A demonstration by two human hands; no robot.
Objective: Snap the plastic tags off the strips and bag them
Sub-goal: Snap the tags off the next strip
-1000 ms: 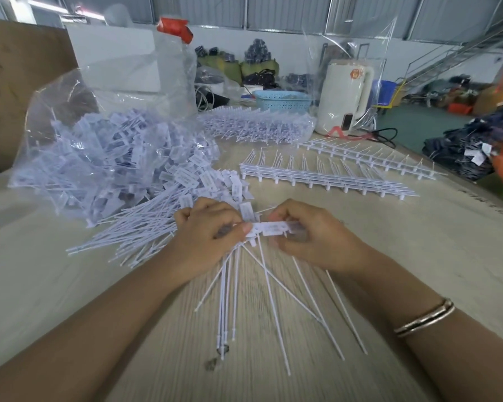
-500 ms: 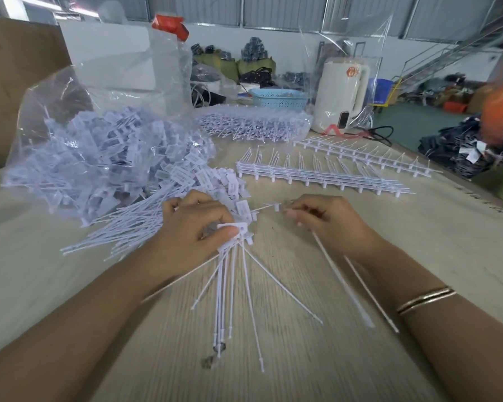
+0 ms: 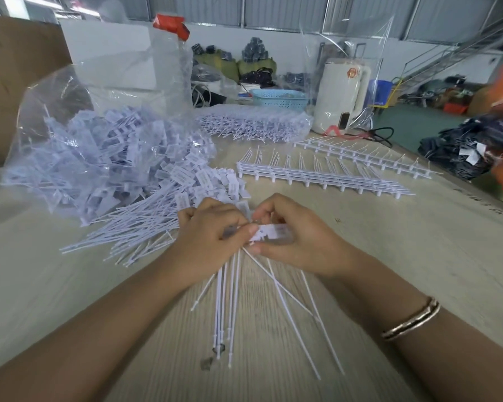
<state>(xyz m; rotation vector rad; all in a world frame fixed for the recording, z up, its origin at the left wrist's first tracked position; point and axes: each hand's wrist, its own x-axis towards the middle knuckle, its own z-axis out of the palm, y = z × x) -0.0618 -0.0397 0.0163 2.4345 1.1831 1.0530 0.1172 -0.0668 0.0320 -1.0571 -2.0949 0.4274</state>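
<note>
Right now both of your hands meet at the middle of the bench (image 3: 418, 256), and the work sits between them. Your left hand (image 3: 212, 242) is curled around a gathered bunch of tags (image 3: 233, 300), whose thin tails fan out toward you across the wood. Your right hand (image 3: 291, 242) pinches the flat white head of one tag (image 3: 273, 231) between thumb and fingers; that head lies crosswise, its long axis running left to right, touching your left fingertips.

The coming move turns on that junction. The pinched head sits just right of the bunch, so your right hand is the nearer one to pull or twist it away, while the left steadies the rest. Judging by this, the snap is at hand but not clearly done.

The open plastic bag (image 3: 79, 117), heaped with loose tags, lies up and to your left, nearer your left hand; more tags spill from its mouth onto the bench toward your knuckles. Bare strips (image 3: 323, 178) lie in rows beyond your right hand, well apart from it.

Hard to make out: whether the pinched head is joined to a strip, since your fingers cover the join, and how many tags your left hand holds. The head itself is motion-blurred. Two small dark bits by the tail ends near you cannot be identified.
</note>
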